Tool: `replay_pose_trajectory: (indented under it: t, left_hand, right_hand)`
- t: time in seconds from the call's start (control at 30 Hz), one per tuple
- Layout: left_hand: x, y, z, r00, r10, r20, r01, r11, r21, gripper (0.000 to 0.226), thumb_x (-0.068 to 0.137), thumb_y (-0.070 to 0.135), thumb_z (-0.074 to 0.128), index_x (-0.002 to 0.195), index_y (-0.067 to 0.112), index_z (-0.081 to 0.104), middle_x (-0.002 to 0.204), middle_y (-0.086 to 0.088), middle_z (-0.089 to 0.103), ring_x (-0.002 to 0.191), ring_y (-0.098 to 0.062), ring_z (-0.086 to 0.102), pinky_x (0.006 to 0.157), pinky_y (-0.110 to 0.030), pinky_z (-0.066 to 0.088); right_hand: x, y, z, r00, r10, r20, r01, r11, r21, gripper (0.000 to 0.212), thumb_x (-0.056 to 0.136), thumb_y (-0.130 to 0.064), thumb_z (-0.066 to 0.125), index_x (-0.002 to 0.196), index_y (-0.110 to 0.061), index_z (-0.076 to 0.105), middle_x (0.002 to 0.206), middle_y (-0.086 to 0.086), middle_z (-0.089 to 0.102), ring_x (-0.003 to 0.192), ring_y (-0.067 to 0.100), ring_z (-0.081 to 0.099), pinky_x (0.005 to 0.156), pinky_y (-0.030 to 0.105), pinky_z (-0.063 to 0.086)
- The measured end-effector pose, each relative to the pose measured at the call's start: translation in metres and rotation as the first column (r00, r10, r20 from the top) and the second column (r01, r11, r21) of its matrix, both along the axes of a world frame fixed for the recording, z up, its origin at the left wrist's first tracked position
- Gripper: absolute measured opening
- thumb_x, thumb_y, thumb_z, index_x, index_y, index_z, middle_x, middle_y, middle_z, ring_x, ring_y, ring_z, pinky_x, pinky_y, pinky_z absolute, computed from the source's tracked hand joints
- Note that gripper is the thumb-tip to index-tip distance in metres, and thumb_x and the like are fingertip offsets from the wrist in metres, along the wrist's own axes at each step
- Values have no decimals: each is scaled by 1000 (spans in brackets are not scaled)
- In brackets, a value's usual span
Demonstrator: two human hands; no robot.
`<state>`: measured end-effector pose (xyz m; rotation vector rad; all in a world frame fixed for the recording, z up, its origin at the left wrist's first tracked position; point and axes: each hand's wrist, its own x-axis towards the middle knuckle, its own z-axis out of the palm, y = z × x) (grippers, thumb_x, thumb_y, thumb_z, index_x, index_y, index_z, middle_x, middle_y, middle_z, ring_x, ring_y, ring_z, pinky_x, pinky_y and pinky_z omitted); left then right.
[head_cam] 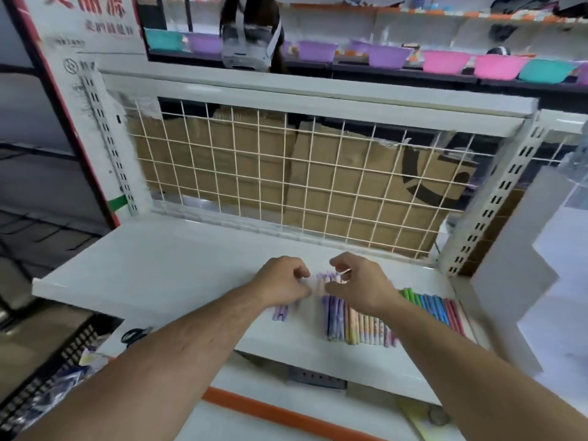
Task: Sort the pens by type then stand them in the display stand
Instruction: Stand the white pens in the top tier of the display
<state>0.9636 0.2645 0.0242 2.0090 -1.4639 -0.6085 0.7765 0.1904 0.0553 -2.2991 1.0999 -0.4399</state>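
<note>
Curling over pens [366, 326] by shelf [152, 275] edge: left hand [281, 283], right hand [358, 286] fingers; grip unclear.

The pens [359, 326] run purple at the left, then pastel yellow and pink, then green, blue and red at the right, on a white shelf [159, 268]. Behind a white wire grid [286, 173] is brown cardboard [241, 160] with a black mark. Above sit purple, pink and teal bowls [386, 57], and below runs an orange strip [270, 412].
</note>
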Motion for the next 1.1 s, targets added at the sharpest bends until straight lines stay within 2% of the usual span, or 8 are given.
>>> replay_pose_trajectory:
  t: [0.17,0.33,0.53,0.67,0.83,0.9,0.97,1.1]
  left_hand:
    - [20,1,-23,992,27,127,-38,996,85,9,74,27,67,81,21,65,77,11,63,78,-13,61,63,-24,44]
    - [20,-7,-29,969,12,248,-58,982,179,29,75,34,64,72,27,36,70,11,49,64,-10,50,53,-25,32]
    - [15,-24,-22,976,9,217,-109,884,454,17,68,-4,61,76,6,49,31,0,51,40,-18,61,53,-29,56]
    - [12,-25,-20,944,-42,326,-113,890,442,34,84,5,62,116,-6,56,110,-15,71,105,-26,67,75,-30,49]
    - [13,-30,-28,928,-51,368,-135,876,462,43,90,15,58,122,-13,52,124,-25,61,113,-32,62,75,-40,47]
    - [13,-30,-29,936,-140,323,-43,865,501,72,90,10,60,152,-2,25,153,-13,40,135,-29,47,99,-35,42]
    - [14,-25,-29,935,-139,326,-25,891,453,79,94,11,49,159,20,6,160,4,31,136,-20,46,99,-27,40]
    - [11,-21,-21,970,54,239,-138,925,353,50,94,14,46,139,-7,44,138,-15,56,124,-29,57,87,-32,49]
  right_hand:
    - [29,-2,-18,998,24,-50,-24,1000,8,50,82,-30,75,129,-21,60,117,-6,62,105,14,59,86,27,47]
    - [43,-11,-28,996,8,-92,-6,1000,21,49,81,-40,73,126,-22,62,117,-6,64,100,14,60,84,29,49]
    - [48,-20,-37,995,-5,-103,9,999,39,44,84,-44,70,121,-22,64,113,-7,65,95,11,60,77,26,46]
    - [46,-28,-37,996,-14,-83,20,997,70,40,83,-36,73,119,-21,66,112,-7,66,97,12,61,82,25,49]
    - [40,-32,-38,997,-31,-66,38,995,96,34,83,-29,72,116,-21,67,106,-10,65,96,10,61,78,20,43]
    - [37,-31,-38,998,-38,-58,44,994,99,30,83,-29,73,112,-23,68,101,-13,64,93,8,60,72,16,42]
    - [33,-29,-38,997,-45,-56,50,995,91,24,84,-28,73,107,-24,68,97,-14,64,90,7,60,68,11,40]
    - [21,-20,-36,997,-73,-35,76,994,84,15,85,-29,73,98,-26,67,95,-14,64,88,7,60,65,8,38]
